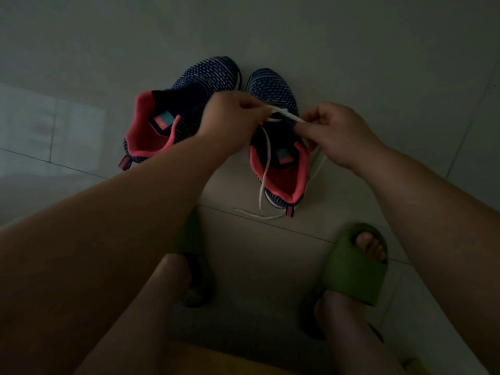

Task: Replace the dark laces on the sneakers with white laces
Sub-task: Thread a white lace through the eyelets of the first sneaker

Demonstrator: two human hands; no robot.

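Two dark blue knit sneakers with pink lining stand on the pale tiled floor, toes pointing away from me. The left sneaker [173, 112] shows no lace. Above the right sneaker [273, 85], both hands work a white lace [263, 169]. My left hand [230, 120] pinches one stretch of the lace over the tongue. My right hand [332, 131] pinches the lace from the other side. The loose ends hang down over the shoe's opening and trail onto the floor near its heel.
My feet in green slide sandals stand just behind the sneakers, the right sandal [354, 263] in plain sight and the left sandal [194, 239] half hidden by my arm. The room is dim. Floor tiles [351, 50] spread out on all sides.
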